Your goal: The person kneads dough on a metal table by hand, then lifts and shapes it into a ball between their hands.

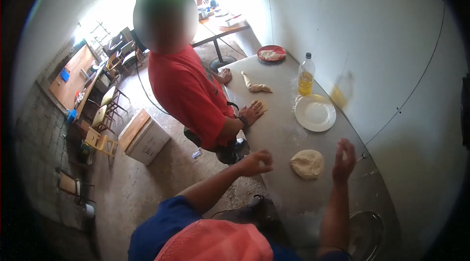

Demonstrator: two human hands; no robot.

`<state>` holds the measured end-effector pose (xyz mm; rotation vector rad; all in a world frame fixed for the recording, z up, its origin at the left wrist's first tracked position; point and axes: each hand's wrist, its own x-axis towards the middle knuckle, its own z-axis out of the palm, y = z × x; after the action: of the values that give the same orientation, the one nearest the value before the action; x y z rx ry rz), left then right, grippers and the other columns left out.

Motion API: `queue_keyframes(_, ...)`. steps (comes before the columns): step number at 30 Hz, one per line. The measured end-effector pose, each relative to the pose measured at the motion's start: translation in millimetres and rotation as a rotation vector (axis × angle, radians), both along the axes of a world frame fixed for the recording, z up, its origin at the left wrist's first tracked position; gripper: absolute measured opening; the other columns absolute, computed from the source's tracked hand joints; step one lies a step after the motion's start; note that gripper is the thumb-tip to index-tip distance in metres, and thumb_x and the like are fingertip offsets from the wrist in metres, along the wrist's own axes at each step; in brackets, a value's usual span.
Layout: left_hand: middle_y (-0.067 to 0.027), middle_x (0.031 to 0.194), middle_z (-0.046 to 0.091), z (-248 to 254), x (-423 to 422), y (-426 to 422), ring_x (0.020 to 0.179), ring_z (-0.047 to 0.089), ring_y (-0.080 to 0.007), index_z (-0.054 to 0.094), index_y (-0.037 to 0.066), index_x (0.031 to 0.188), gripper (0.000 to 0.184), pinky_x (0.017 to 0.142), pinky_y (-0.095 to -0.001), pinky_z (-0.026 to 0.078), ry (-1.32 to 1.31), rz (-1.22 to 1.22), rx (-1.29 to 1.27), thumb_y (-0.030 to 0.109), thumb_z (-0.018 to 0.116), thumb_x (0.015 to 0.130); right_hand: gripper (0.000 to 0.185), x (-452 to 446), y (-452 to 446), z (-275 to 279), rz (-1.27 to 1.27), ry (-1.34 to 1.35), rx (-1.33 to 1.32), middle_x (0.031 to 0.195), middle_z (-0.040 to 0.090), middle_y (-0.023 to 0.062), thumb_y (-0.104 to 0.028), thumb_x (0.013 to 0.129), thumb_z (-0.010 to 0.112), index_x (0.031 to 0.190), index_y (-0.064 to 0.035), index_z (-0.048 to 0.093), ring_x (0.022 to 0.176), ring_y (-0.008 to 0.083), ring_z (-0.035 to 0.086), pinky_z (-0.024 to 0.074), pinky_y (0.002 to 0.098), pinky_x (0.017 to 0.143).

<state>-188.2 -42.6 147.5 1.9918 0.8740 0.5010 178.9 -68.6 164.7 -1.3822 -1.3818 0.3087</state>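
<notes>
A flattened, rounded lump of pale dough (307, 164) lies on the grey table (289, 197). To its left, my left hand (255, 163) is raised near the table's edge, fingers loosely curved and holding nothing visible. On the dough's other side my right hand (344, 159) is held up with bent, parted fingers, also without a visible object. Neither hand touches the dough. Beyond it sits a white plate (315, 113) dusted with flour. A bottle of yellow liquid (306, 76) stands upright behind the plate.
A person in a red shirt (183, 97) stands at the table's left side, one hand on a small dough disc (265, 106). Near them lies a bent dough strip (255, 85). A red plate with flour (271, 54) is at the far end; a wall borders the right.
</notes>
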Motion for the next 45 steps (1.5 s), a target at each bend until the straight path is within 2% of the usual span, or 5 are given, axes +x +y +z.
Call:
queue_keyframes(3,-0.0113,0.11,0.064,52,-51,-52,0.112,0.057,-0.0278,0.069,0.005,0.09,0.015,0.101,-0.0389,0.044,-0.072,-0.148,0.072,0.015,0.077,0.083,0.075,-37,-30,-18,0.221,-0.133,-0.543,0.116,0.068,0.0134,-0.02,0.083,0.075,0.15,-0.0115,0.04,0.099,0.0238,0.068,0.0535,0.0364,0.085)
queue_keyframes(16,-0.0092,0.101,0.066,221,-127,-197,0.095,0.065,-0.0235,0.074,0.014,0.112,0.026,0.104,-0.0534,0.037,-0.431,-0.933,-0.138,0.022,0.077,0.087,0.043,-100,-202,-44,0.23,0.246,-0.5,0.105,0.07,0.0072,-0.016,0.088,0.069,0.129,-0.006,0.061,0.085,0.0129,0.066,0.0549,0.0298,0.079)
queue_keyframes(25,-0.0071,0.089,0.057,205,-211,-270,0.084,0.059,-0.0225,0.074,0.009,0.091,0.011,0.089,-0.0447,0.044,-0.518,-0.861,-0.006,0.018,0.075,0.084,0.038,-171,-321,-97,0.012,0.117,-0.51,0.095,0.073,0.0091,-0.021,0.088,0.07,0.121,-0.0039,0.066,0.084,0.0179,0.069,0.0549,0.0315,0.078)
queue_keyframes(33,-0.0069,0.088,0.058,269,-252,-332,0.076,0.059,-0.0202,0.073,0.01,0.087,0.007,0.085,-0.044,0.047,-1.05,-0.282,0.797,0.015,0.074,0.083,0.04,-255,-375,-85,0.219,-0.062,-0.767,0.099,0.072,0.0071,-0.023,0.086,0.074,0.122,-0.008,0.066,0.089,0.0162,0.068,0.0543,0.0305,0.082)
queue_keyframes(45,-0.008,0.084,0.061,267,-260,-370,0.073,0.061,-0.0203,0.074,0.009,0.088,0.011,0.078,-0.0412,0.047,-1.157,-0.358,0.711,0.018,0.075,0.083,0.042,-296,-377,-89,0.259,-0.117,-0.76,0.099,0.072,0.009,-0.025,0.083,0.073,0.121,-0.0065,0.066,0.088,0.0192,0.069,0.0547,0.0324,0.083)
